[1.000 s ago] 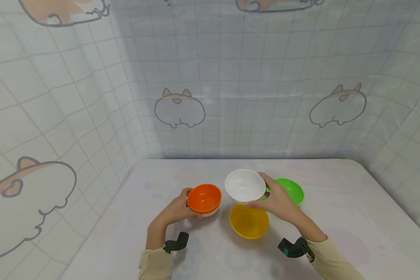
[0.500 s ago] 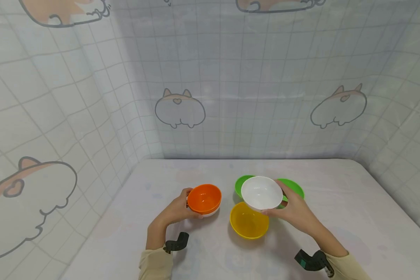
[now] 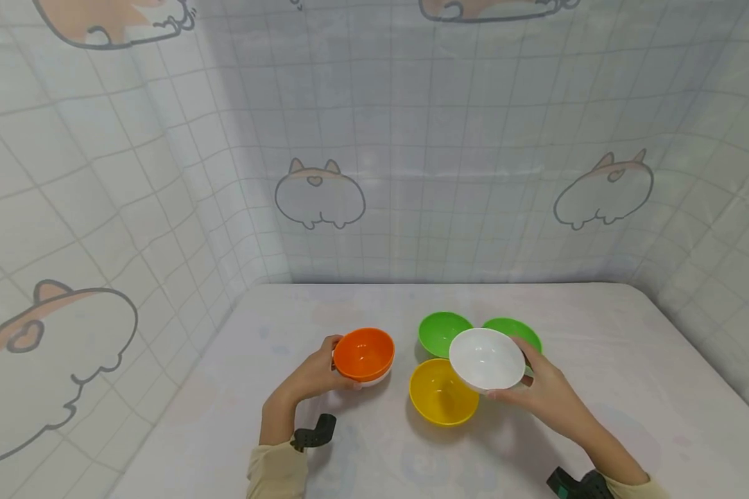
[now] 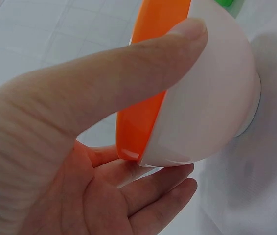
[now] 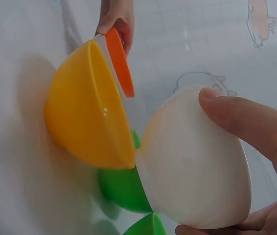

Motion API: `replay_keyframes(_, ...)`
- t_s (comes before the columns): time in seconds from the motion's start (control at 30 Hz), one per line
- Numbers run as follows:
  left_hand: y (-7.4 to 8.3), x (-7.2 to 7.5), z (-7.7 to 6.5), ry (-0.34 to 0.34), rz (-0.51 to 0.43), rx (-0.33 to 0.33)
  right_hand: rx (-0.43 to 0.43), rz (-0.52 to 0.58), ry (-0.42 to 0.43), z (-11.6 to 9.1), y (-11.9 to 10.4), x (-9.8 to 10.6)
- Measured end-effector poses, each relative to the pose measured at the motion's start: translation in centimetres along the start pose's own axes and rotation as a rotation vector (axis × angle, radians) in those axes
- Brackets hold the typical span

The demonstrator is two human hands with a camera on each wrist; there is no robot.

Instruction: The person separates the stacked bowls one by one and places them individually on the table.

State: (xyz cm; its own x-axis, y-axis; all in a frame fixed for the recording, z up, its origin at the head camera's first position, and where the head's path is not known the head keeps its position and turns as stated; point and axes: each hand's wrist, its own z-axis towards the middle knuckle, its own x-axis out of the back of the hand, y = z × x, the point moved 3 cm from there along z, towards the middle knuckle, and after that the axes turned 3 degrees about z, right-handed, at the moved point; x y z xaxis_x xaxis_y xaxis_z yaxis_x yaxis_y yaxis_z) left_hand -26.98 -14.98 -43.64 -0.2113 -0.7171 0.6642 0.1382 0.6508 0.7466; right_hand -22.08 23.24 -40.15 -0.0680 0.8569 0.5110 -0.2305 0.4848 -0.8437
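In the head view my left hand [image 3: 315, 373] grips an orange bowl [image 3: 364, 352] nested in a white bowl [image 4: 217, 93]. The thumb lies across the outside of both, and the fingers sit on the opposite side in the left wrist view. My right hand [image 3: 548, 388] holds another white bowl [image 3: 487, 358] by its side, raised and tilted. It hangs over the right edge of a yellow bowl [image 3: 438, 398] and partly hides the two green bowls behind. One green bowl [image 3: 440, 333] stands behind the yellow one; the other green bowl [image 3: 518, 328] is farther right.
A pale cloth covers the tabletop [image 3: 225, 430]. Hanging sheets with a grid and cartoon animals form a back wall [image 3: 462, 208] and side walls around it. A dark camera mount [image 3: 315, 431] sits on the left wrist, with another mount [image 3: 580, 484] on the right.
My right hand has moved the white bowl to the right and toward me, uncovering the green bowl behind the yellow one. The left hand and its bowls have stayed in place.
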Motion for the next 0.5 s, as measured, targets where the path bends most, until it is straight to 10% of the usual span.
replay_keyframes(0.5,-0.5,0.0,0.3,-0.001,-0.005,0.015,-0.060,0.015,0.027,-1.9,1.0,0.3)
